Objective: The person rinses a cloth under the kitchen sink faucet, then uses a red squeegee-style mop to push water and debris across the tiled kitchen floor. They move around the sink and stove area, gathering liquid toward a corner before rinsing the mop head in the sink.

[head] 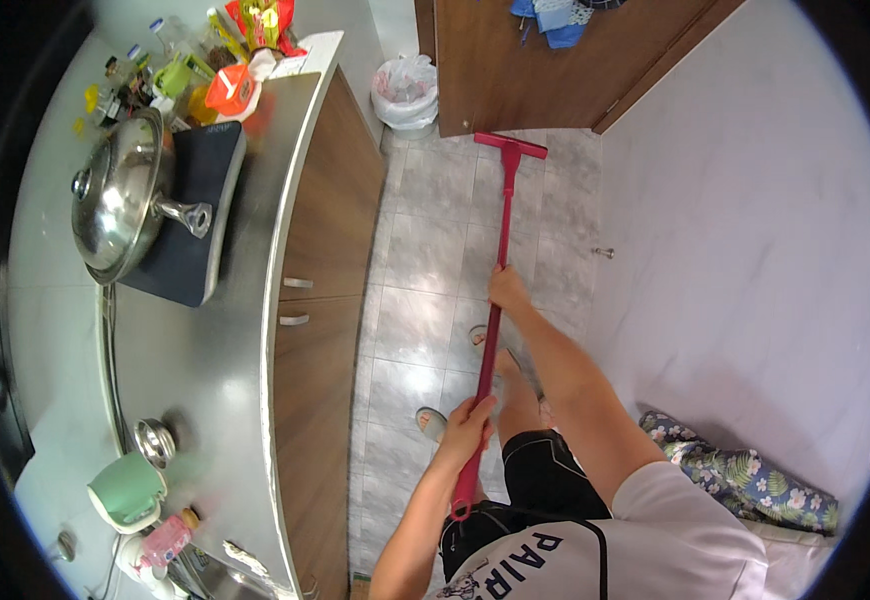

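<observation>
A long red floor mop or squeegee (488, 352) runs from near my waist out over the grey floor tiles (418, 319). Its wide flat head (511, 145) lies on the floor close to the foot of the brown wooden door (532, 86). My left hand (469, 429) is wrapped around the lower, thicker part of the pole near its looped end. Farther up, my right hand (508, 289) grips the same pole around its middle. The underside of the head is hidden.
On the left, a steel-topped counter (244, 360) carries a lidded pan (121, 202) on a dark induction cooker (199, 255), a green pitcher (129, 491) and bottles. A lined trash bin (405, 94) stands by the door. A door stop (604, 253) projects near the right wall. Floral fabric (754, 480) lies lower right.
</observation>
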